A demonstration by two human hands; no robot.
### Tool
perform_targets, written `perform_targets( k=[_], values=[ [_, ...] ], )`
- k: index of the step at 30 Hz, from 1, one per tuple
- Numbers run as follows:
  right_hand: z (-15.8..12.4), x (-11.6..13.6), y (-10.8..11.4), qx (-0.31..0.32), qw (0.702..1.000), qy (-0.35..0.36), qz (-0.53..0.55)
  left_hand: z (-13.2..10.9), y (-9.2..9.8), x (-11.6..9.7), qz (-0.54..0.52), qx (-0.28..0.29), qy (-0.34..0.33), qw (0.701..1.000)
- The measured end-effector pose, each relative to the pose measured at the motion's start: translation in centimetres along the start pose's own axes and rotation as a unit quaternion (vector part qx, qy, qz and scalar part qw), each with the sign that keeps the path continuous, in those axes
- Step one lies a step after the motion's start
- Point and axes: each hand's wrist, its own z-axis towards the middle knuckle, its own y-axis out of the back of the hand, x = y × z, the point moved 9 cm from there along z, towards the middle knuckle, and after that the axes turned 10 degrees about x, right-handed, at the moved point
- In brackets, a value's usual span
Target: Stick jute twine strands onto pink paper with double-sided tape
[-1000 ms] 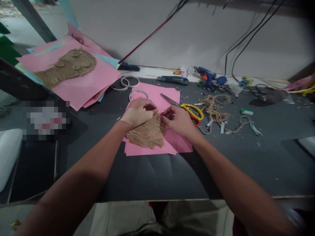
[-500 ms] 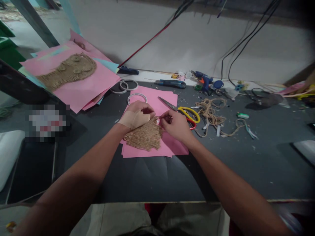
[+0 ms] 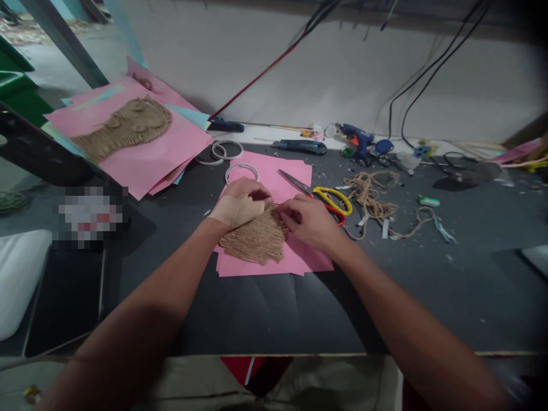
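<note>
**Status Report: Both Hands at the Upper Edge of the Jute Panel**

I observe the coiled-jute panel point(image 3: 254, 241) lying flat on a pink paper sheet point(image 3: 295, 171), directly below both hands. Change since the previous view: the right hand point(image 3: 303, 221) has shifted from a tight fingertip position to a broader one, its fingers now spread across the panel's upper right edge. The panel therefore has contact from both hands along its top edge.

The left hand point(image 3: 242, 204), with a tan wrap point(image 3: 236, 212) across its back and wrist, is curled, its fingertips down at the panel's upper edge. The right hand is part open. I cannot tell whether either hand has hold of any strands.

Just above the sheet's near edge lies a white tape ring point(image 3: 240, 166). Yellow-handled scissors point(image 3: 333, 200) lie to the right, their blades on the sheet, with loose jute twine point(image 3: 370, 197) beyond on the dark counter point(image 3: 406, 297). Farther back are two more tape rings point(image 3: 226, 149), a utility knife point(image 3: 299, 147) and a blue glue gun point(image 3: 357, 140).

Container check: the only vessel I can identify is a small pale cup point(image 3: 330, 131) at the far edge. I cannot tell its contents. At far left, a second jute panel point(image 3: 126, 128) rests on stacked pink sheets point(image 3: 180, 154).
</note>
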Motion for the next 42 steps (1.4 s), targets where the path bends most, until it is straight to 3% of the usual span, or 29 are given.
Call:
perform_targets(
  k=[15, 42],
  values=[
    [1.4, -0.4, -0.3, 0.074, 0.995, 0.035, -0.051, 0.5, -0.2, 0.0, -0.001, 0.008, -0.010, 1.000],
    [1.5, -1.2, 0.0, 0.048, 0.997, 0.063, 0.003, 0.6, -0.4, 0.0, 0.004, 0.013, -0.009, 1.000]
  ],
)
